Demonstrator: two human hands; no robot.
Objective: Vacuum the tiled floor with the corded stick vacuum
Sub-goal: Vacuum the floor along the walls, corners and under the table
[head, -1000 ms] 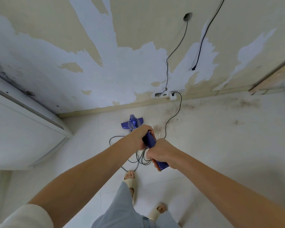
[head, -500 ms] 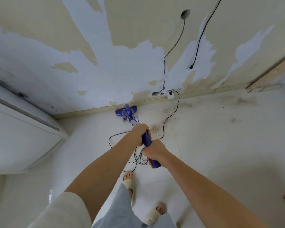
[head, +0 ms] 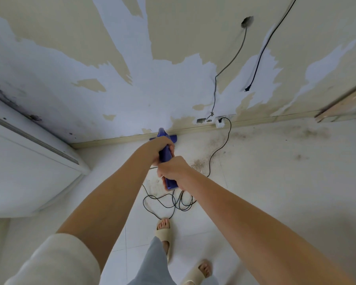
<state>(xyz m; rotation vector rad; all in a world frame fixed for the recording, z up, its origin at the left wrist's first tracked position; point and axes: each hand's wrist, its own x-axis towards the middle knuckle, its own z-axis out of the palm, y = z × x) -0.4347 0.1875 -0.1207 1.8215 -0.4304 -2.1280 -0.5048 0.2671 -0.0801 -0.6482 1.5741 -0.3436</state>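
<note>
I hold a blue corded stick vacuum (head: 166, 154) with both hands. My left hand (head: 156, 148) grips the handle higher up, my right hand (head: 173, 169) grips its lower end. The vacuum's blue head (head: 171, 138) touches the skirting board at the foot of the wall and is mostly hidden behind my left hand. Its black cord (head: 218, 153) runs from a white plug (head: 220, 124) at the wall down across the white tiled floor (head: 275, 182) into loose loops (head: 173, 202) below my hands.
A dirty patch (head: 197, 163) lies on the tiles right of my hands, with more stains (head: 308, 132) along the right wall. A white cabinet (head: 25, 171) stands at left. My feet in beige slippers (head: 164, 233) stand just behind the cord loops. Two cables (head: 259, 56) hang on the peeling wall.
The vacuum head has slid forward from the open floor to the skirting board. Both arms have stretched out farther, and the view has moved closer to the wall.
</note>
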